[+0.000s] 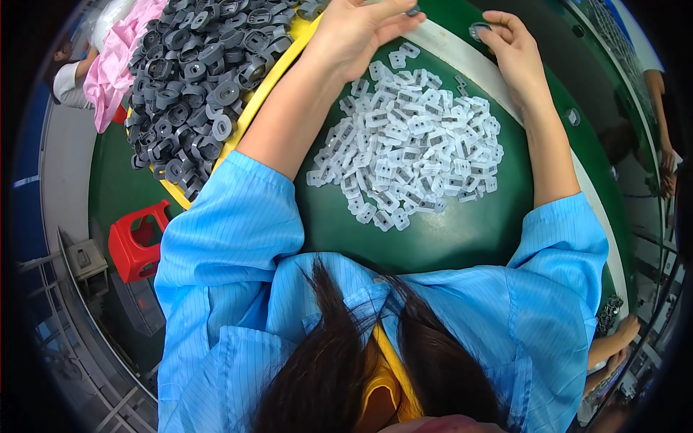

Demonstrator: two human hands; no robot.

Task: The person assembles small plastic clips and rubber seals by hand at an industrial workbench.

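Note:
My left hand (361,32) reaches to the upper edge of the view, its fingers closed. A small dark bit shows at its fingertips, too cut off to name. To its right, my right hand (516,54) pinches a small grey round part (478,30) between thumb and fingers, above the pale strip of the table. Between my forearms lies a loose heap of small translucent white plastic pieces (419,141), many with a grey insert. Beside my left forearm, a yellow-rimmed tray (268,76) holds a big pile of dark grey plastic parts (206,79).
A green table (462,238) has a pale curved strip (610,238). A small clear piece (573,116) lies right of my right forearm. A red stool (138,242) stands at left, below pink cloth (123,54). Other people's hands (622,335) work at the right edge.

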